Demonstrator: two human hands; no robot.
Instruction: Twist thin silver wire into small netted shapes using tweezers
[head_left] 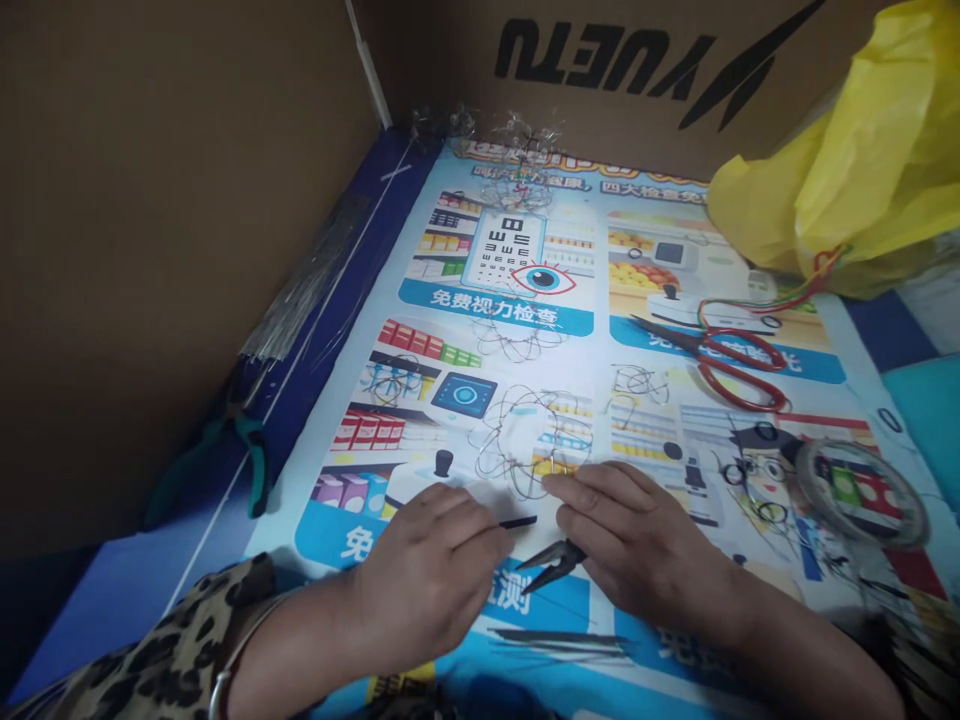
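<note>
Grip of left hand [439, 565] closes on slim black strip [519, 521], below looped grey-wire ring [501, 425]; right hand [637, 535], below-right, clasps black needle-nosed pliers [556, 563]. Probably wire-fitting step; next needs steady alignment.

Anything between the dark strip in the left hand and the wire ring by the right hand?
Nothing visible stands between the dark strip in the left hand and the wire ring. The right hand is at the ring's near edge; the pliers it holds sit on the strip's near side.
</note>
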